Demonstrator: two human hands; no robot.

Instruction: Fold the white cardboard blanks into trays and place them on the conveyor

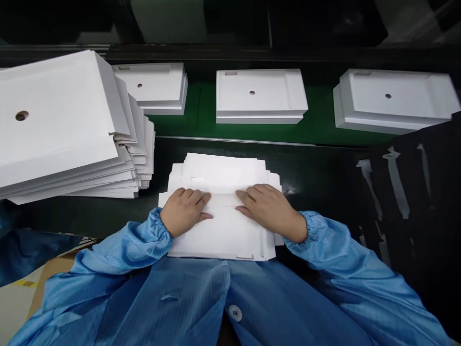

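Observation:
A white die-cut cardboard sheet (pixel 223 235) lies on the dark tabletop close to my body, on top of other white sheets whose notched edges show around it. My left hand (pixel 185 209) presses on its left half, fingers curled and thumb pointing inward at a crosswise fold. On the right half, my right hand (pixel 268 206) grips the same fold with bent fingers and thumb. A narrow strip of the fold shows between the two hands. The fingertips' undersides are hidden.
A tall, uneven stack of white card trays (pixel 54 110) stands at the left. Along the green strip at the back sit stacked white trays, left (pixel 154 84), middle (pixel 259 91) and right (pixel 396 96). Pieces of translucent tape (pixel 398 185) hang on a dark surface at right.

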